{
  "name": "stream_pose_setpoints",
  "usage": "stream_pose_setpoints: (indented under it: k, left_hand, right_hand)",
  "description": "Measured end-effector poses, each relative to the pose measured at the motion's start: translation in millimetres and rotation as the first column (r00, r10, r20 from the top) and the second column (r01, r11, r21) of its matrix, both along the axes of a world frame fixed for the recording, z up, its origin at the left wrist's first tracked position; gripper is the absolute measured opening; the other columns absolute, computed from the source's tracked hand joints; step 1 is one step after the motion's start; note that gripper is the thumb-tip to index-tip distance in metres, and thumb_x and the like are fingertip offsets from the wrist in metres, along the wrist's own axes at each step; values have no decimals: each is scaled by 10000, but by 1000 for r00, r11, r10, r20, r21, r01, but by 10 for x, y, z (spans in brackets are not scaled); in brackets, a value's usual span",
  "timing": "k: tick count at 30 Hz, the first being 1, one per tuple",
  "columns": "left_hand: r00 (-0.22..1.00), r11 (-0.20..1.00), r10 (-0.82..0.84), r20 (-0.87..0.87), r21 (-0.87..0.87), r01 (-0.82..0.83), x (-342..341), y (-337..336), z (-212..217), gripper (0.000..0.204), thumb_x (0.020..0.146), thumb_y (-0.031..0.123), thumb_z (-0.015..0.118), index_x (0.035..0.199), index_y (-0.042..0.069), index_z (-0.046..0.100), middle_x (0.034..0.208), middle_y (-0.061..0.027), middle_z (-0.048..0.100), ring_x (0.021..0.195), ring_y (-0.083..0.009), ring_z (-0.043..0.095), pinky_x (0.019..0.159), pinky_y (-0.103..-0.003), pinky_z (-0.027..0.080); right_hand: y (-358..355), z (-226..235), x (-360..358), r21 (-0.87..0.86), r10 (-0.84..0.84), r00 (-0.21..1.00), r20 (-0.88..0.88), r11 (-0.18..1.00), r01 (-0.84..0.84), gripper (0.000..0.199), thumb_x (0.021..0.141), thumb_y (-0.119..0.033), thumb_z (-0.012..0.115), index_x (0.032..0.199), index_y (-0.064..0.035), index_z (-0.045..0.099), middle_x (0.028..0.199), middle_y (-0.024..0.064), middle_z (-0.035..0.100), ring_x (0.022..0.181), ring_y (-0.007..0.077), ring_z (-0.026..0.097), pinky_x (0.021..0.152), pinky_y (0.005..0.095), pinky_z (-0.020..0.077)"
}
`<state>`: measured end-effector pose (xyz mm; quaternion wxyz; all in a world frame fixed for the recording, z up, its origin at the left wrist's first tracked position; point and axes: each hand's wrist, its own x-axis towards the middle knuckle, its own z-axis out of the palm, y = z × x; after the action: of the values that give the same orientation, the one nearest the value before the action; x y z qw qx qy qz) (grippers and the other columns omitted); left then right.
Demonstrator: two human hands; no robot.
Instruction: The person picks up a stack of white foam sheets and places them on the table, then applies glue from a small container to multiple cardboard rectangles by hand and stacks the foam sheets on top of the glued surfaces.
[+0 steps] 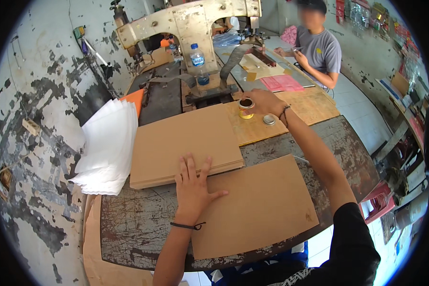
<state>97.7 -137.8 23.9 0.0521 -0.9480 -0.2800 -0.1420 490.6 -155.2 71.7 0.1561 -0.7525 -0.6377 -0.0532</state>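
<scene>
My left hand (194, 186) lies flat with fingers spread. Its fingertips rest on the near edge of a stack of brown cardboard sheets (183, 136); its palm and thumb lie over the left corner of a single cardboard sheet (257, 205) in front of me. Farther off, my right hand (264, 101) closes around a small, open yellow tin (245, 114) with dark contents. Some of its fingers are hidden behind the tin's rim. A round metal lid (269, 119) lies beside the tin, below my right wrist.
White sheets (107, 148) fan out left of the stack. A heavy metal press (186, 24) stands behind, with a water bottle (199, 64) at its base. Across the table, a person (317, 45) in a grey shirt sits near a pink sheet (282, 83). The worn tabletop (138, 229) has a curved near edge.
</scene>
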Motion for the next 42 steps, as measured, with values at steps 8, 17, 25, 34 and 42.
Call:
stream_pose_setpoints:
  k: [8, 17, 25, 34, 42]
  left_hand:
    - [999, 998, -28, 21, 57, 27, 73, -15, -25, 1137, 663, 773, 741, 1585, 229, 356, 1619, -303, 242, 1478, -493, 266, 1004, -547, 369]
    - [999, 1000, 3, -39, 10, -2, 28, -37, 41, 1122, 669, 744, 764, 1577, 218, 365, 1638, -305, 195, 1505, -489, 201, 1014, -561, 347]
    - [997, 1000, -8, -78, 18, 10, 106, -21, -1, 1141, 697, 738, 746, 1588, 160, 328, 1633, -302, 195, 1490, -495, 227, 1064, -608, 310]
    - [998, 1000, 9, -57, -3, -10, 37, -61, 75, 1131, 701, 745, 738, 1590, 175, 333, 1629, -299, 209, 1491, -491, 232, 1062, -599, 320]
    - [999, 998, 14, -34, 62, -12, 56, -26, 40, 1109, 680, 768, 727, 1584, 239, 363, 1628, -298, 228, 1489, -465, 266, 936, -513, 393]
  right_hand:
    - [-133, -252, 47, 169, 19, 998, 51, 985, -28, 511, 781, -494, 817, 1125, -129, 717, 1081, 128, 723, 1039, 347, 690, 881, 487, 541]
    - [-117, -169, -47, 74, -25, 999, 22, 997, 23, 478, 798, -492, 806, 1139, -164, 740, 1090, 161, 683, 1039, 368, 677, 893, 478, 543]
    - [-68, -432, 190, 59, 4, 997, 82, 998, -9, 514, 848, -544, 735, 1113, -103, 745, 1157, 173, 631, 1090, 375, 644, 898, 493, 534]
    - [-84, -166, 43, 30, 16, 999, 35, 999, -17, 575, 914, -596, 654, 1150, -79, 738, 1281, 179, 631, 1160, 341, 635, 945, 447, 529]
    - [-51, 133, 210, 175, 21, 901, -433, 983, 61, 791, 1065, -635, 269, 1020, 11, 723, 1109, 168, 704, 1120, 301, 615, 1051, 411, 414]
